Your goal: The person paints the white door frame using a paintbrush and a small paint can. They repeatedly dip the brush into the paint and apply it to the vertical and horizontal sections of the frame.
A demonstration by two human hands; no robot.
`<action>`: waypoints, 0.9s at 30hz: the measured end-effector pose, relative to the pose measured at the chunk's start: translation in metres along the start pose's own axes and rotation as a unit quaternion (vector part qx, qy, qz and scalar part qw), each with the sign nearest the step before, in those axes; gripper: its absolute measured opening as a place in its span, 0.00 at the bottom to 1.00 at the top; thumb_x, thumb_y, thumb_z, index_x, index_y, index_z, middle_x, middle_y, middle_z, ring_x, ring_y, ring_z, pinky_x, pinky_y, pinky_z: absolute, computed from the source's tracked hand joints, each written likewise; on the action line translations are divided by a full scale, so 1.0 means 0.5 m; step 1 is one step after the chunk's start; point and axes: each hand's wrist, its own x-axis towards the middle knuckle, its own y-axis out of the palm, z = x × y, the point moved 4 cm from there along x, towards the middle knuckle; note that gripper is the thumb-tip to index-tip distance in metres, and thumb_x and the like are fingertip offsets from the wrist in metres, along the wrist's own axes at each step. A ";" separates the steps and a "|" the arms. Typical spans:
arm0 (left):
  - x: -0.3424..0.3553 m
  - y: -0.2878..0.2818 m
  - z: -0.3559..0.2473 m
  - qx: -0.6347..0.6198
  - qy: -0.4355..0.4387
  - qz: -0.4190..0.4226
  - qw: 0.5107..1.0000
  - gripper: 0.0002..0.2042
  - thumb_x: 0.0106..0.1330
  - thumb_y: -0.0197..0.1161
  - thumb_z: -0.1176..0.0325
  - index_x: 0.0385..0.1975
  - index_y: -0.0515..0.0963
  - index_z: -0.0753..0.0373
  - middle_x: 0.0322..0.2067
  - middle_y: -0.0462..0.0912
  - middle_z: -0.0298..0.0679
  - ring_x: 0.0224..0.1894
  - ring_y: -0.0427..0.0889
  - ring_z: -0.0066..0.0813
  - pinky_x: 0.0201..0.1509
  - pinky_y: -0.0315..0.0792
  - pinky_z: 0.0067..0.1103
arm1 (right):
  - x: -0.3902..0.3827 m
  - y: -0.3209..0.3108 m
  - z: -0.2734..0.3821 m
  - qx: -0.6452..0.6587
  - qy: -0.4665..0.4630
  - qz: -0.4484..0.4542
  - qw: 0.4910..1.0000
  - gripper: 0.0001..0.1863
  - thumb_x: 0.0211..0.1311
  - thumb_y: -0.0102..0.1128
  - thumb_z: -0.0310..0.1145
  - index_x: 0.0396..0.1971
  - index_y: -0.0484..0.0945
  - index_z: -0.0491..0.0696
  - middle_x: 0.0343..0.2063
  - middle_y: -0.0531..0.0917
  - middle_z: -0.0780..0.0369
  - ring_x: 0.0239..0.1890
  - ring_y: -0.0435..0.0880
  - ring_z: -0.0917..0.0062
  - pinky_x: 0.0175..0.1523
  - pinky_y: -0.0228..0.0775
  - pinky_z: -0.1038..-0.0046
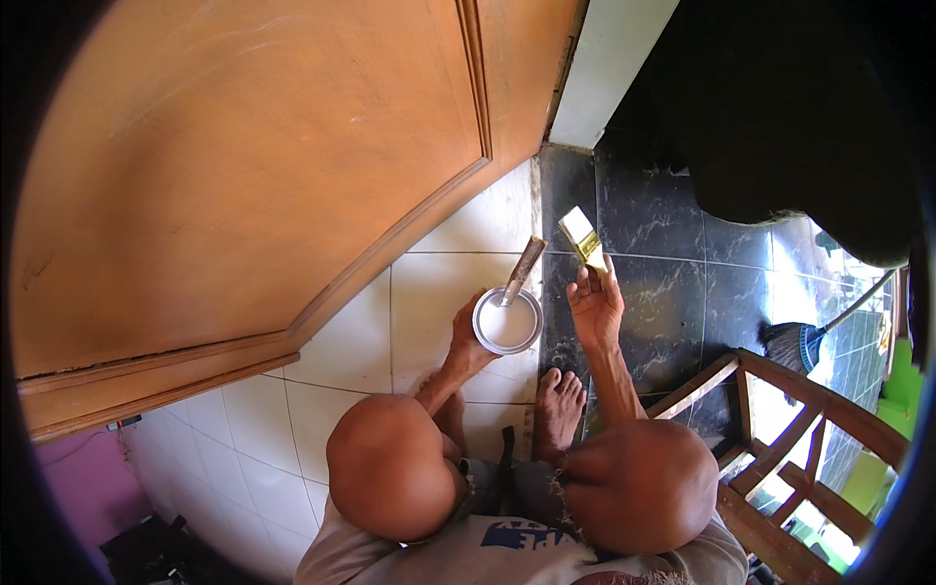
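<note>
My left hand [469,336] is wrapped round the side of an open round can [537,330] with white paint [511,321] in it. A flat brown stick [526,270] stands tilted in the paint, its upper end leaning out past the far rim. To the right of the can, my right hand [596,310] grips a paintbrush [587,247] by its handle, which the fingers mostly hide. The brush points up and away, apart from the can. Its bristles look white, below them is a gold-coloured ferrule.
A large orange-brown wooden door [263,175] fills the upper left beside a white frame post [609,73]. White floor tiles [336,356] meet black ones [648,292] near my bare foot [560,409]. At the right are a wooden frame [814,409] and a broom [798,346].
</note>
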 end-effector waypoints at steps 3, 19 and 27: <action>0.020 0.013 0.000 -0.002 0.003 0.007 1.000 0.45 0.41 0.85 0.71 0.64 0.68 0.64 0.57 0.79 0.45 0.59 0.79 0.39 0.65 0.72 0.32 | 0.033 0.000 -0.019 -0.011 0.005 0.018 1.000 0.24 0.75 0.56 0.42 0.67 0.69 0.53 0.52 0.83 0.64 0.52 0.85 0.76 0.53 0.80 0.64; 0.147 0.072 -0.005 -0.087 0.002 0.025 0.996 0.39 0.44 0.84 0.70 0.60 0.72 0.63 0.53 0.81 0.44 0.55 0.82 0.39 0.61 0.75 0.30 | 0.109 0.041 -0.016 -0.043 -0.070 -0.057 0.995 0.28 0.74 0.57 0.47 0.67 0.64 0.53 0.55 0.79 0.62 0.52 0.80 0.77 0.47 0.82 0.64; 0.333 0.089 0.025 -0.076 0.045 0.138 0.986 0.54 0.40 0.87 0.70 0.71 0.59 0.61 0.64 0.73 0.44 0.67 0.71 0.36 0.72 0.66 0.30 | 0.250 -0.002 0.058 -0.071 -0.135 -0.052 0.987 0.30 0.72 0.59 0.48 0.67 0.64 0.51 0.58 0.76 0.60 0.57 0.78 0.70 0.60 0.76 0.58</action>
